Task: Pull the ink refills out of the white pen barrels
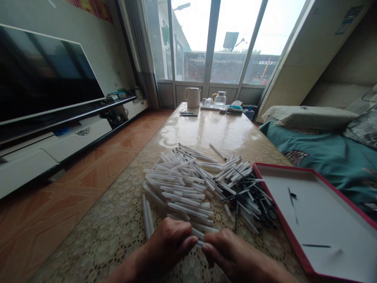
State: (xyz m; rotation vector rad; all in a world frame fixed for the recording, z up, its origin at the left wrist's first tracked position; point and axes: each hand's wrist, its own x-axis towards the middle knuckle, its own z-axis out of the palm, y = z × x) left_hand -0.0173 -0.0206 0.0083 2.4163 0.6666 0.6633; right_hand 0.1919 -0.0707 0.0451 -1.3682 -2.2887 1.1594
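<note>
My left hand [172, 241] and my right hand [228, 251] meet at the near side of the table, fingers closed. Between their thumbs a short stretch of a whitish pen [200, 243] shows, gripped from both sides; the rest of it is hidden in the fingers. Just beyond lies a big heap of white pen barrels [185, 192]. To its right is a pile of dark ink refills and black pen parts [259, 200]. Two loose white barrels [147, 216] lie left of my left hand.
A red-rimmed shallow box [321, 212] on the right holds a few black pen parts. At the table's far end stand a pitcher [193, 97], a glass teapot [220, 100], a pack of tissues [235, 108] and pens [188, 114]. A teal-covered couch [321, 145] borders the right.
</note>
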